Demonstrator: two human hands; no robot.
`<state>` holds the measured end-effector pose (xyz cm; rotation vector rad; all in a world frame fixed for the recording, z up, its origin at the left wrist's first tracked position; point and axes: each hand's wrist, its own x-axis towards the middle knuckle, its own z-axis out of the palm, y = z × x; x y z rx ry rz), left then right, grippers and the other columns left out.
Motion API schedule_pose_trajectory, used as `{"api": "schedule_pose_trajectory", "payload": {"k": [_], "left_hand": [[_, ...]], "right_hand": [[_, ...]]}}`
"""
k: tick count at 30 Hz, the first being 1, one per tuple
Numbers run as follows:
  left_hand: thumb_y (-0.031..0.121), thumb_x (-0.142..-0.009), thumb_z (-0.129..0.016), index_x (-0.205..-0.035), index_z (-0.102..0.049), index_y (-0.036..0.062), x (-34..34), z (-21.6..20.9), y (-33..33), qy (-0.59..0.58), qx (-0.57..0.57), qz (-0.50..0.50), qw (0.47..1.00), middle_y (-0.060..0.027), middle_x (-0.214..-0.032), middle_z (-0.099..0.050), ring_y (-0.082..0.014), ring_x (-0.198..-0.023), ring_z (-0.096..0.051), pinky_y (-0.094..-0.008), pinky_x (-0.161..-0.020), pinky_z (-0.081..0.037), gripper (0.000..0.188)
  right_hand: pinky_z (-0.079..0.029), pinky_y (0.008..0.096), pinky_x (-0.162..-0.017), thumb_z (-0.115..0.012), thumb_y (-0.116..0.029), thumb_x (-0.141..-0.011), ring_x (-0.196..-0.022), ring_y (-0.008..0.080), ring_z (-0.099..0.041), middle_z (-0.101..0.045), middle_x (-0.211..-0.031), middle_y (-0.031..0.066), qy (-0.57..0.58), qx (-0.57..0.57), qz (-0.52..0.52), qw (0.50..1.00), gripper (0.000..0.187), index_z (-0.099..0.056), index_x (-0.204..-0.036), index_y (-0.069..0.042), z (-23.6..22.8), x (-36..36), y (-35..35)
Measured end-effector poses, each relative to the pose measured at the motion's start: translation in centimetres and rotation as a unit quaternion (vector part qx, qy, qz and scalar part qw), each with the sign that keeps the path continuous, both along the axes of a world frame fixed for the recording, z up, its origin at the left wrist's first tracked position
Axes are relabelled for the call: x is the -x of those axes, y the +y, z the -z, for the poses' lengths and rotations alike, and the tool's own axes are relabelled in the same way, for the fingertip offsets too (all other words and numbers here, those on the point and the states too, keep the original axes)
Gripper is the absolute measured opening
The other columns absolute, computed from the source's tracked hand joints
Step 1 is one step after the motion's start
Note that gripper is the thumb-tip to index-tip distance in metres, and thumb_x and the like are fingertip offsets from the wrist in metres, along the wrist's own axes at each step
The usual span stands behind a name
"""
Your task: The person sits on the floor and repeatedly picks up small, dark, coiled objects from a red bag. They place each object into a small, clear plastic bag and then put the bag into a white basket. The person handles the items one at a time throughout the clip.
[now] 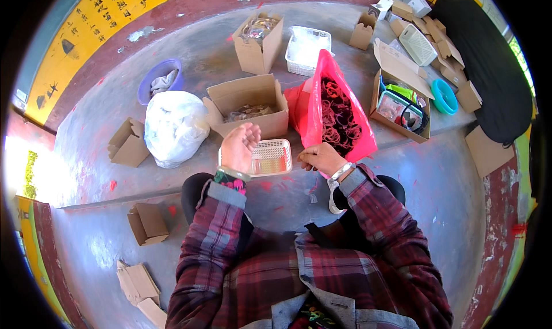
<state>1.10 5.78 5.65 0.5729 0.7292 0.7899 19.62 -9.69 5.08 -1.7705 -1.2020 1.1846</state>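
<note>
My left hand [240,148] is raised over the left end of a small white plastic basket [269,142], palm turned up and fingers stretched out, with nothing visible in it. Yellowish and reddish small pieces lie in that basket. Just right of the basket, my right hand [322,158] is closed in a pinch; whatever is between its fingertips is too small to make out. Beside it stands a bright pink plastic bag [311,113], its mouth wide, filled with dark red and black thin loops [339,116]. Behind the basket, an uncovered cardboard box [259,125] holds clear-wrapped items.
To the left are a stuffed white plastic bag [175,127], a purple basin [144,90] and small cardboard boxes [129,143]. At the right, a carton [425,134] of mixed things sits near a teal basket [444,96]. A raised step edge [115,201] crosses before my knees.
</note>
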Motion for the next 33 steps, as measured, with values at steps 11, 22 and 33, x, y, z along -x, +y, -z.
{"api": "schedule_pose_trajectory", "payload": {"k": [11, 22, 33], "left_hand": [[0.018, -0.092, -0.045, -0.095, -0.058, -0.0009, 1.0, 2.3, -5.5, 0.156, -0.125, 0.223, 0.954, -0.0073, -0.086, -0.062, -0.0115, -0.074, -0.058, -0.0235, -0.067, -0.046, 0.023], [0.019, -0.091, -0.046, -0.095, -0.057, -0.0011, 0.1, 2.8, -5.3, 0.178, -0.152, 0.239, 0.942, -0.0085, -0.085, -0.062, -0.0130, -0.074, -0.059, -0.0244, -0.068, -0.047, 0.023], [0.018, -0.091, -0.046, -0.099, -0.057, -0.0014, 0.2, 2.3, -5.3, 0.183, -0.154, 0.253, 0.937, -0.0078, -0.088, -0.062, -0.0127, -0.078, -0.058, -0.0244, -0.070, -0.047, 0.024]], "right_hand": [[-0.050, 0.0397, -0.073, -0.053, -0.017, -0.072, -0.086, 0.0331, -0.062, -0.064, -0.092, 0.0202, -0.539, 0.235, -0.152, 0.794, 0.024, -0.067, -0.084, -0.001, 8.4, -14.8, 1.2], [-0.049, 0.0406, -0.075, -0.055, -0.012, -0.073, -0.086, 0.0346, -0.062, -0.064, -0.088, 0.0201, -0.545, 0.135, 0.038, 0.827, 0.019, -0.067, -0.085, -0.003, 12.6, -17.3, 1.5], [-0.045, 0.0215, -0.054, -0.059, -0.012, -0.080, -0.060, 0.0091, -0.057, -0.062, -0.070, 0.0021, -0.015, -0.021, 0.145, 0.989, 0.011, -0.064, -0.084, -0.003, -2.1, -11.7, 1.1]]}}
